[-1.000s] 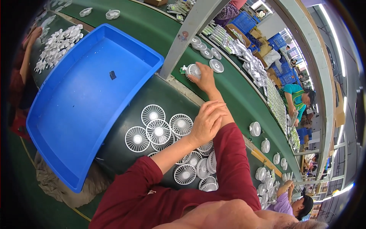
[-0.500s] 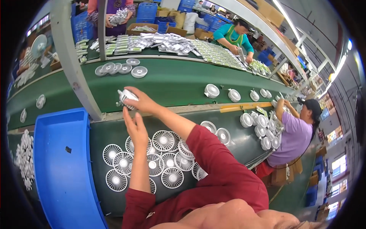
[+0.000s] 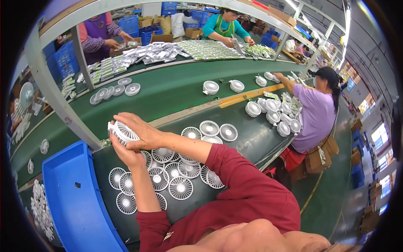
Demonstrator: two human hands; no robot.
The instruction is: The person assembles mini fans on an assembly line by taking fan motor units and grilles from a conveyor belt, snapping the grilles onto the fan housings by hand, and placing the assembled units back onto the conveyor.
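Between my two hands is a white fan head (image 3: pixel 126 133) with a slatted round grille, tilted up above the near bench. My left hand (image 3: pixel 126 154) cups it from below with the fingers along its left edge. Over its top and right side curls my right hand (image 3: pixel 145 131), the thumb near its lower rim. Beneath my forearms, several loose white fan grilles (image 3: pixel 181 187) lie spread and overlapping on the dark green bench (image 3: pixel 235 168).
An empty-looking blue tray (image 3: pixel 71 197) stands left, with a small dark piece in it. Past a metal post (image 3: pixel 63 96) runs a green belt (image 3: pixel 168 90) carrying clear round covers (image 3: pixel 132 89) and fan heads (image 3: pixel 210 87). A co-worker (image 3: pixel 312 113) sits right; others work across the belt.
Both hands have drawn nearer with the fan head, from over the belt. My left hand, apart before, now holds it too. My view has shifted right.
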